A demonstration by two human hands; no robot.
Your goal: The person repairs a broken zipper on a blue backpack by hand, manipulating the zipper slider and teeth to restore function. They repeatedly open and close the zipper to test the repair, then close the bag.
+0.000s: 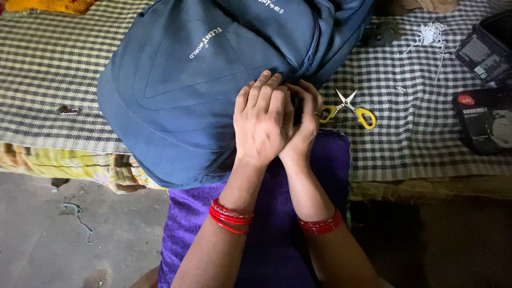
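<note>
Lay across the front edge of the checked bed cover (53,69), hanging partly over a purple lap cloth (186,224): a blue backpack (176,90). Pressed together against its side seam, left hand (262,124) over right hand (305,124). Left fingers nearly straight and flat on the fabric; right fingers curled in at the seam, whether pinching anything could not be told. Just beside the right hand, yellow-handled scissors (349,108), blades apart. Near the right edge, two dark boxes (485,90).

backpack (181,80) on checked cloth (48,64) | both hands at its near edge | scissors (349,108) right of them | boxes (488,90) far right
</note>
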